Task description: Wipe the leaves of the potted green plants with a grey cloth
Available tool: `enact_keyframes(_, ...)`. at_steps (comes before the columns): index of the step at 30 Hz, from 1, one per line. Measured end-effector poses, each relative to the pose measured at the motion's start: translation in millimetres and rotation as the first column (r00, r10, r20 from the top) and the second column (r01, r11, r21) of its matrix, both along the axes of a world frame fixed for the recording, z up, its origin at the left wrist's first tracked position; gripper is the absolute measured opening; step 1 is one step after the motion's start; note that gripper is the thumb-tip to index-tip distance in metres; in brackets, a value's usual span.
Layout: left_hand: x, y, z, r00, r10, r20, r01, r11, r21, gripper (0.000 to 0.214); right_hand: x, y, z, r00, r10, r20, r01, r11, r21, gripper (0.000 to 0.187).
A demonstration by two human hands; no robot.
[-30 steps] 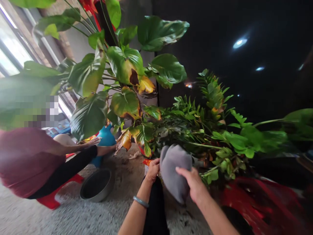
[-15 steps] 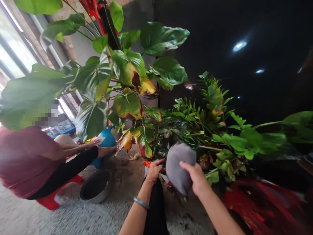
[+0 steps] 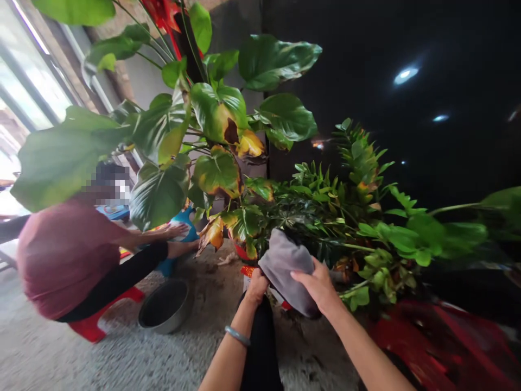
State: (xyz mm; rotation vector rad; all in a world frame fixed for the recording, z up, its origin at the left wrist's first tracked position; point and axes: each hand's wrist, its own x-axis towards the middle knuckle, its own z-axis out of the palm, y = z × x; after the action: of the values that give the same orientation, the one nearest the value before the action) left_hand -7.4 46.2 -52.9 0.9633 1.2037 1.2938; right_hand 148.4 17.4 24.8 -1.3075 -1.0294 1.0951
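A grey cloth [image 3: 285, 266] is pressed against the low leaves of a green potted plant [image 3: 325, 206]. My right hand [image 3: 319, 285] grips the cloth from the right, fingers closed on its fold. My left hand [image 3: 257, 286], with a bangle on the wrist, is curled at the cloth's left edge beside a leaf; what its fingers hold is hidden. A large-leaved plant [image 3: 207, 136] with yellowing leaves rises just behind.
Another person in a maroon top [image 3: 69, 255] crouches at the left on a red stool [image 3: 93, 328], reaching toward a blue pot [image 3: 185, 225]. A metal bowl [image 3: 165, 307] sits on the rough floor. Red wrapping [image 3: 439, 336] lies at the right. Windows are at far left.
The cloth has swung leftward and flattened onto the leaves, my right hand following it. The other person has leaned further in toward the blue pot.
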Motion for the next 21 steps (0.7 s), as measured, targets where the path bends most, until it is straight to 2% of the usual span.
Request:
enact_keyframes(2, 0, 0, 1.1, 1.0, 0.0, 0.01, -0.001, 0.999, 0.043, 0.023, 14, -18, -10.1, 0.999, 0.011, -0.037, -0.014, 0.997, -0.077, 0.025)
enact_keyframes(4, -1, 0, 0.9, 1.0, -0.001, 0.0, 0.001, 0.999, 0.046, 0.021, 26, -30, -3.4, 0.993, -0.026, -0.118, 0.014, 0.995, -0.102, 0.026)
enact_keyframes(6, -2, 1, -0.2, 0.999, -0.022, -0.031, 0.022, 1.0, -0.004, 0.023, 35, -27, 14.7, 0.967, -0.164, -0.194, 0.161, 0.986, -0.033, 0.032)
enact_keyframes(7, -2, 2, -0.7, 0.998, -0.037, -0.048, 0.036, 0.999, -0.03, 0.027, 38, -21, 24.5, 0.939, -0.252, -0.233, 0.267, 0.963, 0.034, 0.036)
enact_keyframes(9, -1, 2, -0.8, 0.995, -0.059, -0.077, 0.054, 0.996, -0.066, 0.035, 39, -3, 38.9, 0.865, -0.388, -0.317, 0.45, 0.88, 0.151, 0.043)
enact_keyframes(10, -1, 2, -0.3, 0.994, -0.065, -0.085, 0.058, 0.995, -0.078, 0.038, 37, 5, 41.2, 0.839, -0.414, -0.353, 0.494, 0.852, 0.175, 0.044)
enact_keyframes(11, 0, 2, 0.4, 0.994, -0.067, -0.088, 0.059, 0.995, -0.086, 0.039, 34, 10, 39.8, 0.826, -0.415, -0.381, 0.503, 0.849, 0.165, 0.045)
enact_keyframes(12, 0, 2, 1.2, 0.994, -0.068, -0.086, 0.06, 0.994, -0.089, 0.04, 29, 12, 34.7, 0.824, -0.397, -0.404, 0.477, 0.871, 0.117, 0.045)
enact_keyframes(14, 0, 2, 2.6, 0.994, -0.08, -0.076, 0.073, 0.994, -0.086, 0.039, 19, 2, 17.0, 0.831, -0.339, -0.441, 0.342, 0.937, -0.075, 0.04)
enact_keyframes(15, -1, 2, 2.9, 0.994, -0.09, -0.068, 0.085, 0.993, -0.081, 0.037, 15, -9, 7.1, 0.836, -0.311, -0.453, 0.249, 0.949, -0.193, 0.036)
enact_keyframes(17, -2, 1, 2.7, 0.992, -0.116, -0.05, 0.112, 0.991, -0.069, 0.033, 8, -35, -6.9, 0.838, -0.269, -0.475, 0.083, 0.923, -0.376, 0.03)
enact_keyframes(19, -2, 1, 1.8, 0.991, -0.124, -0.045, 0.121, 0.991, -0.063, 0.029, 7, -53, -5.9, 0.829, -0.238, -0.507, 0.007, 0.909, -0.416, 0.031)
enact_keyframes(21, -2, 1, 1.0, 0.993, -0.107, -0.053, 0.103, 0.993, -0.062, 0.025, 11, -54, 10.1, 0.806, -0.239, -0.541, 0.065, 0.945, -0.321, 0.035)
